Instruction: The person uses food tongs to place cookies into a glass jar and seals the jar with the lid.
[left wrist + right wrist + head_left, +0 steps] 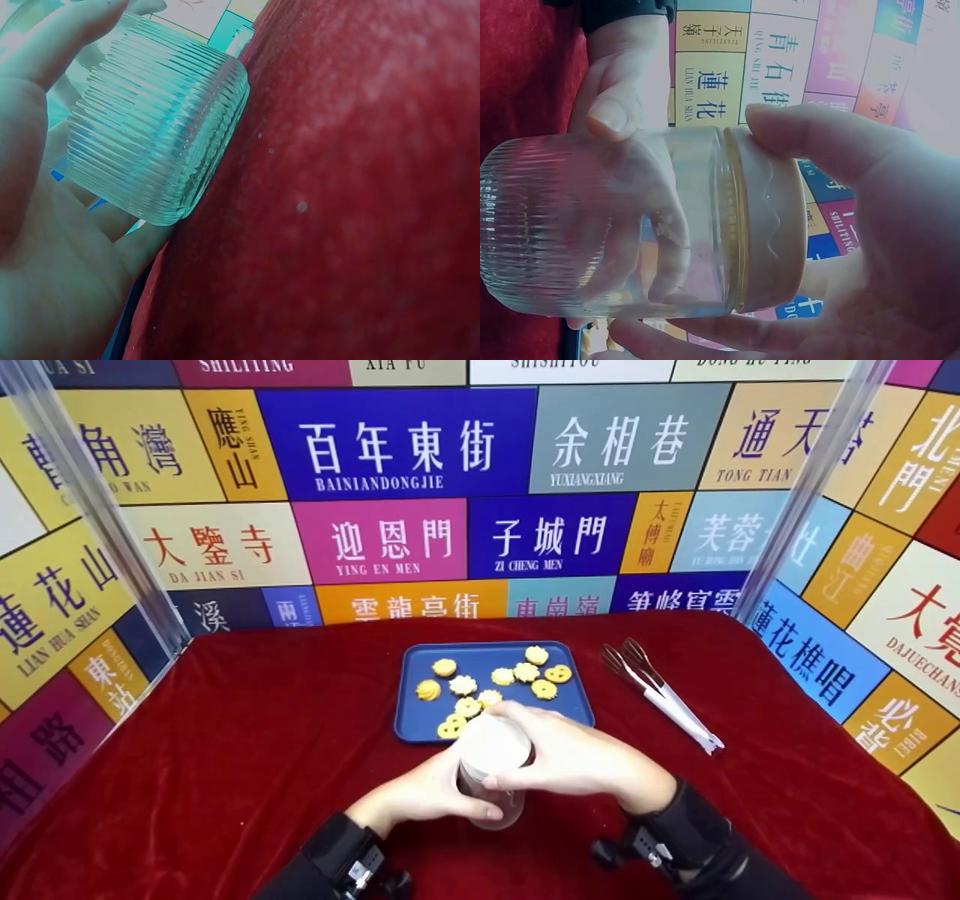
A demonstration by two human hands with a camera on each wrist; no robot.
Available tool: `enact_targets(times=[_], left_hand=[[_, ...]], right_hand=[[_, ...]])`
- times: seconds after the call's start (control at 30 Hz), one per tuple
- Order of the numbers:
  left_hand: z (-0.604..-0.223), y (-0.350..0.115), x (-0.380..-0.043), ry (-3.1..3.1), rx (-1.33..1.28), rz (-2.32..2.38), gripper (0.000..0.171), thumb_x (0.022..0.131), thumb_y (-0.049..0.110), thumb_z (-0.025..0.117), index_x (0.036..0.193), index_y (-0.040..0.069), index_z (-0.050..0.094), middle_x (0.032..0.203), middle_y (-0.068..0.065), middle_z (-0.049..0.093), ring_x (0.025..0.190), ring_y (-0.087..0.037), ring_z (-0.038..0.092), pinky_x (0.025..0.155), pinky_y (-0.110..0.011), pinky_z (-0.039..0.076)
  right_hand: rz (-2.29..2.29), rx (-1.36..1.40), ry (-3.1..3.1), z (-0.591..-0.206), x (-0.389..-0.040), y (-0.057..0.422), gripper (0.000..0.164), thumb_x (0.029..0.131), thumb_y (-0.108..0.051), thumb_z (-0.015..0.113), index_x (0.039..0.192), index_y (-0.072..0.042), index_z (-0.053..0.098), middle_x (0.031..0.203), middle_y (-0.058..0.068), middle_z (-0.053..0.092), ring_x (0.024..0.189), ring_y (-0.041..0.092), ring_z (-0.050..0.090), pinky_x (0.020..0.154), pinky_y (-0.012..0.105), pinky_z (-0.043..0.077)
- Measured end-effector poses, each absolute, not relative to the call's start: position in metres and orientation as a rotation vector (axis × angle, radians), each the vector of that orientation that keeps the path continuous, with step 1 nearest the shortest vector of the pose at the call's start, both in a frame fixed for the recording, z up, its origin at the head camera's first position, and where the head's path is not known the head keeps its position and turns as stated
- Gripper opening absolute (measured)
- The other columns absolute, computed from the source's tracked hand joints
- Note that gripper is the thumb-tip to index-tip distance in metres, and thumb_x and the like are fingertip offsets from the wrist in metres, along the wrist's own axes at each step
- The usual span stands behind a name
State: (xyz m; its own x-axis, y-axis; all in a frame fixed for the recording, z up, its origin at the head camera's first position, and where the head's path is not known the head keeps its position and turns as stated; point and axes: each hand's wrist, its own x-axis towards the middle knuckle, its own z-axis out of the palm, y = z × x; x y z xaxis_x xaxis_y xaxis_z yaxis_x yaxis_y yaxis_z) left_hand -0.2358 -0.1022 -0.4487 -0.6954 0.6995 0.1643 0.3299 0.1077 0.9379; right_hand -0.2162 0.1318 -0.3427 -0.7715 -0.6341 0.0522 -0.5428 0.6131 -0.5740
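Observation:
A clear ribbed glass jar (547, 225) with a pale lid (495, 746) stands upright before me at the tray's near edge. My left hand (420, 791) grips the jar's body, thumb across the front and fingers behind the glass. The thumb and fingers of my right hand (577, 754) hold the lid from its right side. Through the glass in the right wrist view, the left fingers show and no contents are visible. In the left wrist view the jar's ribbed base is close over the red cloth.
Behind the jar lies a blue tray (420, 727) with several yellow biscuits (463, 685), some pretzel-shaped. Tongs (664, 694) with brown tips and white handles lie right of it. Red cloth (262, 720) covers the table. Printed panels (397, 442) and clear posts (810, 480) enclose it.

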Motion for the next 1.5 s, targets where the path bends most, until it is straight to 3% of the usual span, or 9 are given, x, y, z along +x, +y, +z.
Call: enact_targets(times=[0.27,0.47,0.63,0.8,1.33,1.5], left_hand=[[-0.448,-0.102,-0.236,2.063,1.002,1.624,0.098,0.087,0.018,0.090,0.163,0.019,0.028,0.143,0.001,0.056,0.132,-0.017,0.055,0.115,-0.033,0.045],[-0.449,-0.103,-0.235,2.075,0.987,1.609,0.105,0.087,0.020,0.090,0.166,0.019,0.022,0.142,0.002,0.056,0.132,-0.016,0.054,0.114,-0.031,0.044],[-0.450,-0.103,-0.236,2.042,1.025,1.629,0.104,0.087,0.019,0.090,0.166,0.022,0.023,0.144,0.001,0.055,0.133,-0.018,0.053,0.115,-0.031,0.043],[-0.451,-0.102,-0.236,2.012,1.062,1.640,0.100,0.086,0.017,0.089,0.164,0.023,0.026,0.145,0.001,0.055,0.132,-0.020,0.055,0.115,-0.031,0.043],[-0.450,-0.104,-0.236,2.025,1.018,1.629,0.101,0.086,0.017,0.089,0.165,0.022,0.025,0.144,0.002,0.056,0.132,-0.017,0.054,0.116,-0.030,0.042],[-0.451,-0.103,-0.237,2.040,1.026,1.628,0.099,0.087,0.017,0.089,0.164,0.020,0.028,0.144,0.002,0.056,0.133,-0.017,0.054,0.116,-0.031,0.042]], right_hand=[[-0.871,-0.955,2.683,-0.342,-0.214,0.131,0.094,0.086,-0.064,0.079,0.156,-0.009,0.048,0.138,0.008,0.064,0.124,0.023,0.061,0.100,0.049,0.054],[-0.881,-0.819,2.748,-0.340,-0.209,0.127,0.103,0.078,-0.071,0.083,0.156,-0.013,0.046,0.132,0.005,0.068,0.116,0.020,0.066,0.095,0.046,0.056],[-0.825,-0.696,2.858,-0.340,-0.203,0.122,0.099,0.073,-0.079,0.081,0.146,-0.018,0.052,0.122,0.004,0.070,0.105,0.019,0.067,0.088,0.044,0.057],[-0.813,-0.677,2.891,-0.341,-0.200,0.121,0.091,0.076,-0.080,0.078,0.139,-0.018,0.054,0.114,0.003,0.071,0.098,0.018,0.066,0.086,0.041,0.056],[-0.762,-0.716,2.885,-0.341,-0.202,0.120,0.093,0.078,-0.083,0.074,0.142,-0.018,0.053,0.117,0.003,0.070,0.102,0.019,0.066,0.088,0.042,0.056],[-0.808,-0.865,2.818,-0.341,-0.206,0.125,0.086,0.085,-0.073,0.075,0.148,-0.018,0.055,0.126,0.003,0.069,0.111,0.021,0.066,0.091,0.045,0.056]])
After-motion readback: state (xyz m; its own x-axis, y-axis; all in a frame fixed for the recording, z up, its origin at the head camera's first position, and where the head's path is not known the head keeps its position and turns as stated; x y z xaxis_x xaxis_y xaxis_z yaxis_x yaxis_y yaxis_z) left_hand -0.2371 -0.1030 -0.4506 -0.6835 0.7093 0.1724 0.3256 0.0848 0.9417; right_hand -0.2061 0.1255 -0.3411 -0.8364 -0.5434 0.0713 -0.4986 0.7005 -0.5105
